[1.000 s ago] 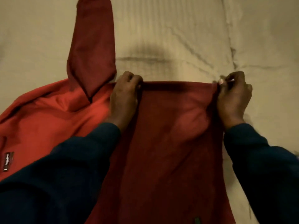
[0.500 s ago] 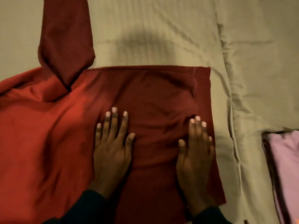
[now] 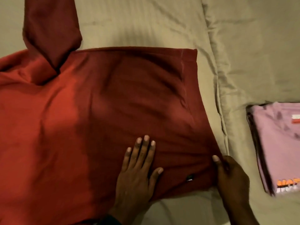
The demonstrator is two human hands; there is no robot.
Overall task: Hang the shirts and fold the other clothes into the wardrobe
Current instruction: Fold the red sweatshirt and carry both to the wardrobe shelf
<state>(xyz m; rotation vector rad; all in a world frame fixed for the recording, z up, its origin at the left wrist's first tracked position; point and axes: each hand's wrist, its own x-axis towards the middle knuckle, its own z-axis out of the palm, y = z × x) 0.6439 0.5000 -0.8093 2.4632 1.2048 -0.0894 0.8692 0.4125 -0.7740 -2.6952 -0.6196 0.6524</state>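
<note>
Red top spread on bed, one side folded over. My left hand flat, fingers straight, pins fold. My right hand pinches right edge to tug wrinkles out. Sleeve unfolded yet. Pink tee folded, set apart.

Red shirt; pink folded shirt; beige striped sheet.

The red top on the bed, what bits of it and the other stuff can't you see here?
Head view:
- Red top: its left side and sleeve end are cut off by the picture's edges.
- Small tag: too small to read.
- Pink shirt: cut off at the right edge; its print is blurred.
- Right hand: fingers tucked under the cloth edge.
- Left hand: lies flat, covering the cloth beneath.
</note>
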